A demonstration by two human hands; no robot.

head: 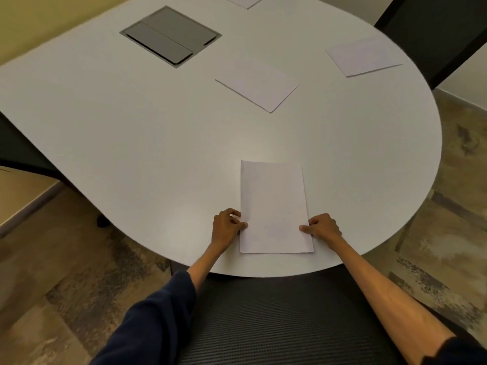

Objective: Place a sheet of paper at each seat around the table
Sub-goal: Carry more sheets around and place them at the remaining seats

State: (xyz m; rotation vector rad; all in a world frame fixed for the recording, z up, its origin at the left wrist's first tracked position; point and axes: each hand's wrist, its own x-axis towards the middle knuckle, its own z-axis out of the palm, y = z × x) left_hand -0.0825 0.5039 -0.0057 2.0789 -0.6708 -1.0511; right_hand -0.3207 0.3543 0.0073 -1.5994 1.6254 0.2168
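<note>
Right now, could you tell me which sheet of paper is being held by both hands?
The upright sheet nearest the table's front edge; left hand and right hand pinch its sides. The others lie untouched farther away.

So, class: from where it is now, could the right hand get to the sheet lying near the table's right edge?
Probably yes. The right hand only pinches the near sheet, and bare table lies between it and the right-edge sheet; a long stretch, though.

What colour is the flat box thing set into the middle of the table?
Dark grey. The hatch sits flush in the pale table, seen in the head view.
</note>
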